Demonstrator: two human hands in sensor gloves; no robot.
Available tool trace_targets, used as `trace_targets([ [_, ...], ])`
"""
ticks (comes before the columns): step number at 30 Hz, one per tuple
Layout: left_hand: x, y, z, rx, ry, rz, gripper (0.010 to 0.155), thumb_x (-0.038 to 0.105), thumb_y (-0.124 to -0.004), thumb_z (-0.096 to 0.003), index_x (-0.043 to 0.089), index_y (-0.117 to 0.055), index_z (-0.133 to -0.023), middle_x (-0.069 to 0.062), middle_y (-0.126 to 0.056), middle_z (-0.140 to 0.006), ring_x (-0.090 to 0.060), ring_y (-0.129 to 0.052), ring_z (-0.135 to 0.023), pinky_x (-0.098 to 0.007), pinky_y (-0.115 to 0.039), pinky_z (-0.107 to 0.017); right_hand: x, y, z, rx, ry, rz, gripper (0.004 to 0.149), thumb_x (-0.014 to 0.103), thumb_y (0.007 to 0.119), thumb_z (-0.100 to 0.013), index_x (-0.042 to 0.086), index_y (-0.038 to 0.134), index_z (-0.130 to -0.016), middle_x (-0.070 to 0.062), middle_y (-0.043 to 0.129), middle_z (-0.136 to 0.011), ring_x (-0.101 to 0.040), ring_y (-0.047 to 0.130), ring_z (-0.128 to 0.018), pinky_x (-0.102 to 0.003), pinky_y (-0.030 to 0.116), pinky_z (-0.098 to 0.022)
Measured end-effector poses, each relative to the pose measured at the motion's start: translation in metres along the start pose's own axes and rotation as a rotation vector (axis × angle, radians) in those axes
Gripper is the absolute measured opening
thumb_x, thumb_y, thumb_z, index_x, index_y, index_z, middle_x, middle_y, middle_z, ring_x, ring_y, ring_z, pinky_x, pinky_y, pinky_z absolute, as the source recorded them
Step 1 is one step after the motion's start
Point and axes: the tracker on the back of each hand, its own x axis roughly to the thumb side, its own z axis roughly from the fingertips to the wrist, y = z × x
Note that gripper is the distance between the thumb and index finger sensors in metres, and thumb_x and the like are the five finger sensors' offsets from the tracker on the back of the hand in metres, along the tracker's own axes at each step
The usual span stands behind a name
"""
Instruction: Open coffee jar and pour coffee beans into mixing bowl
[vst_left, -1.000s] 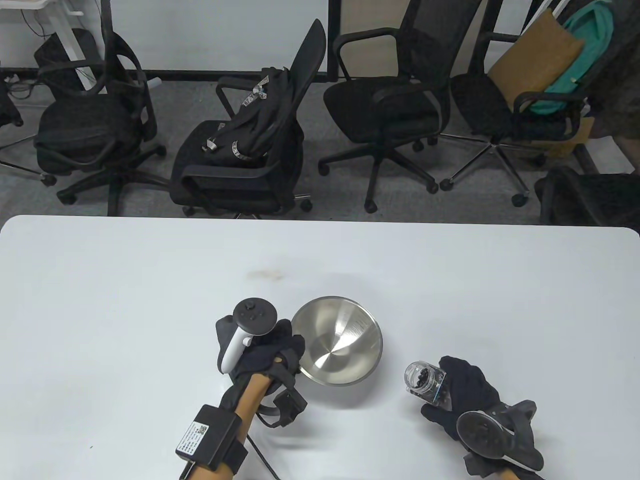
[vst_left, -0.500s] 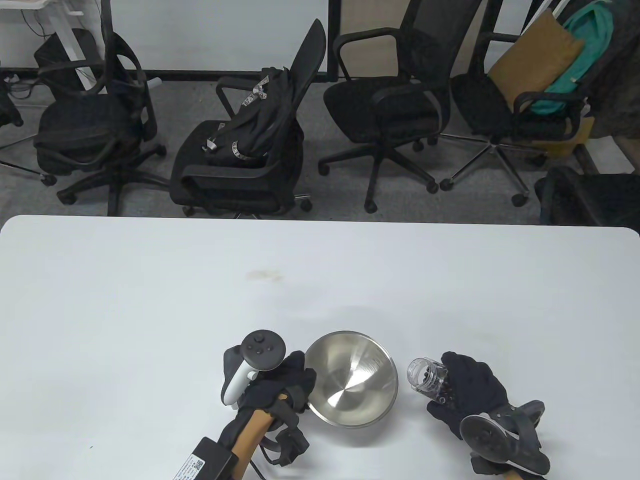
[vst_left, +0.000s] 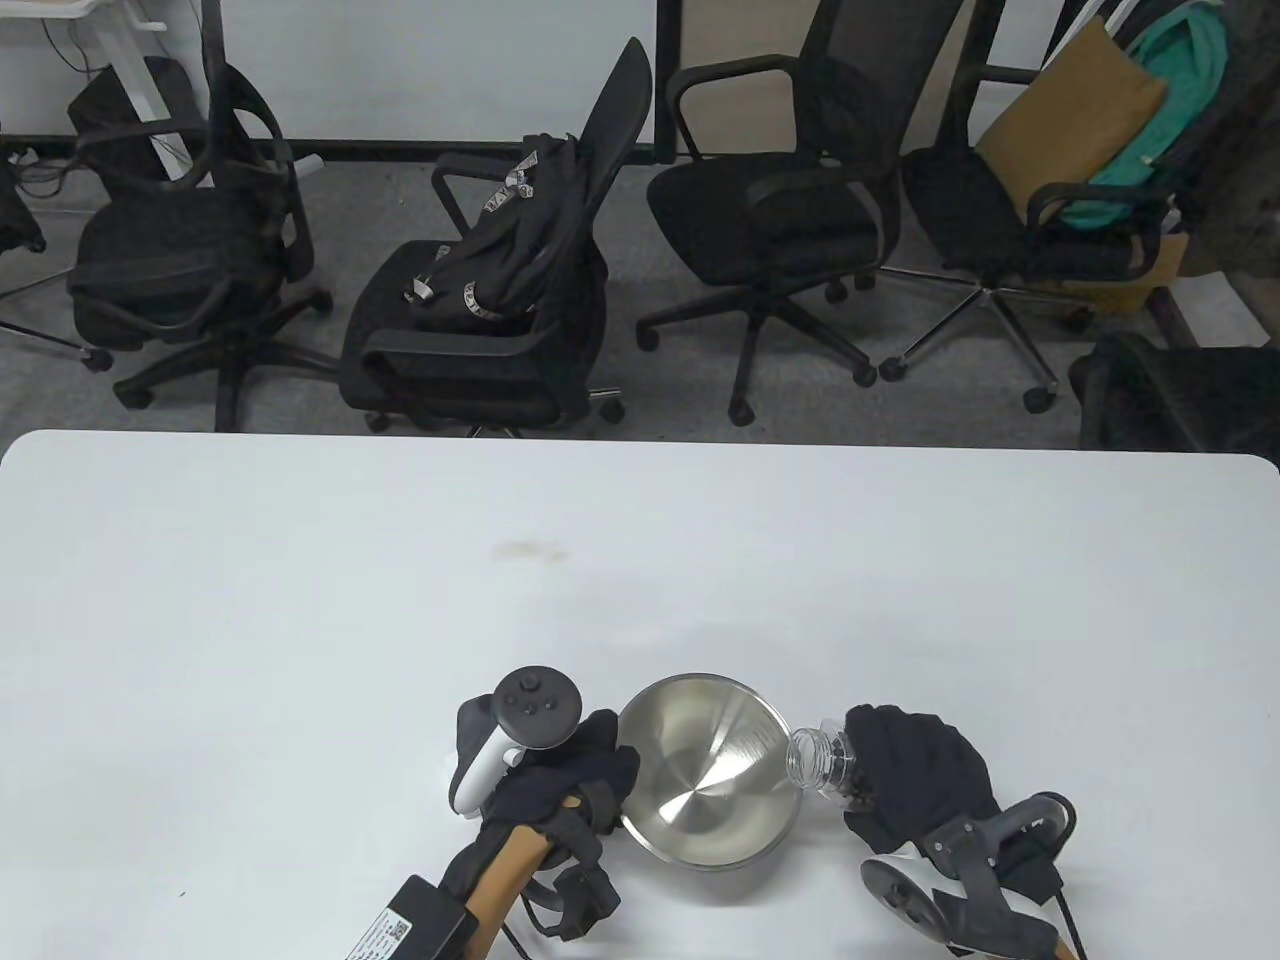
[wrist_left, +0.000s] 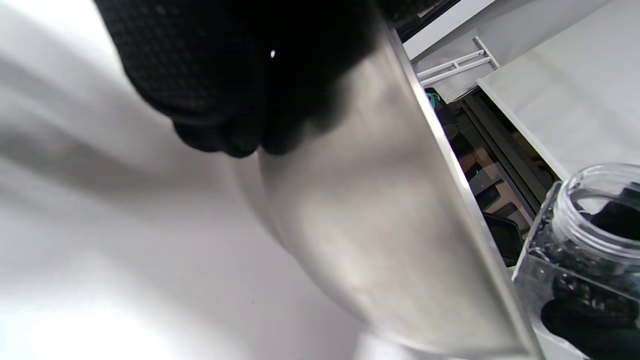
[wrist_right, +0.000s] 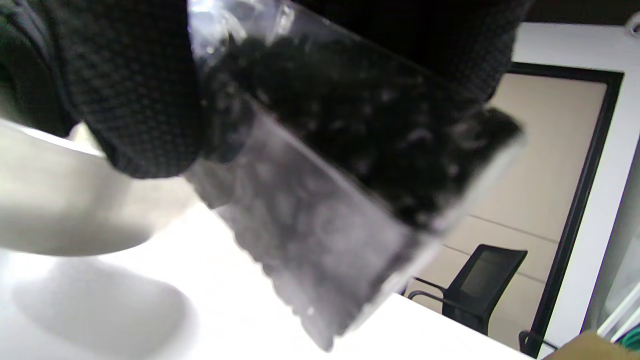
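Lid is already off the coffee jar (vst_left: 822, 765); no lid visible anywhere on the table. Right hand (vst_left: 915, 785) is wrapped around the jar body, jar tipped on its side, long axis running roughly right-to-left with the open mouth pointing at the mixing bowl (vst_left: 708, 768). Mouth sits right at the bowl's right rim, touching or just off it, can't tell which. Coffee beans (wrist_right: 380, 135) are bunched in the jar body under the fingers; the neck looks clear, and I see none in the bowl yet.

Left hand (vst_left: 560, 775) has its fingers curled over the bowl's left rim, gripping it; the bowl looks tilted rather than flat on its base. So: bowl between the 2 hands, jar to its right, right hand is the 1 doing the pour. My read: next step needs more tilt with the mouth over the rim, else beans land on the table.

Surface is a plain white table (vst_left: 300, 600), faint brown stain (vst_left: 530, 549) mid-table. Behind it: grey carpet, black office chairs (vst_left: 770, 200), 1 holding a black backpack (vst_left: 510, 235).
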Motion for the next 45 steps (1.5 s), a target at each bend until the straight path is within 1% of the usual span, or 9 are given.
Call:
trace_targets([
  [6,0.000,-0.001,0.001,-0.006,-0.010,-0.008,0.043,0.015,-0.071,-0.0672,-0.010,-0.066,-0.102,-0.014,-0.090,-0.085,-0.021,-0.107,-0.055,-0.022,-0.096,-0.037,0.011,-0.003,-0.006,-0.007,-0.054,0.131,0.091,0.047,0.097,-0.040,0.006,0.055,-0.110,-0.025,0.067,-0.099,-0.042,0.075,-0.082,-0.057,0.074,-0.065],
  [24,0.002,-0.005,0.003,-0.030,-0.030,-0.012,0.043,0.014,-0.070,-0.0672,-0.010,-0.066,-0.102,-0.013,-0.089,-0.086,-0.020,-0.106,-0.056,-0.022,-0.096,-0.038,0.035,-0.015,-0.018,-0.025,-0.219,0.369,0.090,0.046,0.097,-0.038,0.009,0.056,-0.109,-0.022,0.068,-0.100,-0.039,0.073,-0.084,-0.056,0.072,-0.068],
  [32,0.002,-0.006,0.003,-0.032,-0.040,-0.013,0.043,0.014,-0.070,-0.0672,-0.009,-0.066,-0.102,-0.013,-0.089,-0.086,-0.020,-0.106,-0.057,-0.022,-0.096,-0.038,0.042,-0.013,-0.018,-0.014,-0.274,0.424,0.088,0.045,0.098,-0.039,0.012,0.056,-0.109,-0.021,0.068,-0.101,-0.039,0.072,-0.085,-0.056,0.071,-0.069],
  [45,0.002,-0.007,0.004,-0.047,-0.043,-0.003,0.043,0.014,-0.070,-0.0673,-0.009,-0.066,-0.102,-0.013,-0.089,-0.087,-0.020,-0.106,-0.057,-0.022,-0.096,-0.038,0.044,-0.018,-0.020,-0.017,-0.300,0.469,0.088,0.044,0.098,-0.039,0.014,0.055,-0.110,-0.020,0.066,-0.102,-0.038,0.071,-0.086,-0.056,0.069,-0.070],
])
